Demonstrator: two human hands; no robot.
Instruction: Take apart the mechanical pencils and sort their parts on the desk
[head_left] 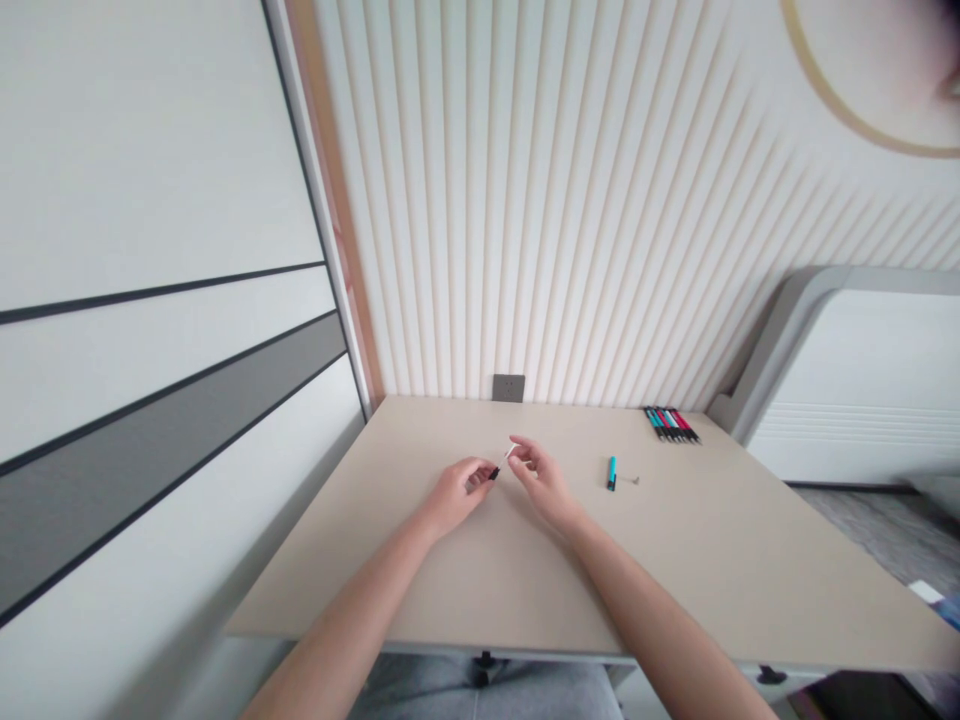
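My left hand (459, 492) pinches a small black pen grip section (494, 473) above the middle of the table. From it a thin white pen refill (507, 455) slants up to the right, and the fingertips of my right hand (541, 478) are closed around its upper end. To the right of my hands lies a turquoise pen barrel (612, 468) with a black end towards me. Just beside that barrel is a tiny metallic piece (636, 480), too small to make out clearly.
A row of several pens (673, 425) in turquoise, red and black lies at the table's back right. The beige table (420, 600) meets a ribbed wall with a dark socket (508, 388). A white cabinet (180, 420) stands left; a bed headboard (855, 380) is at right.
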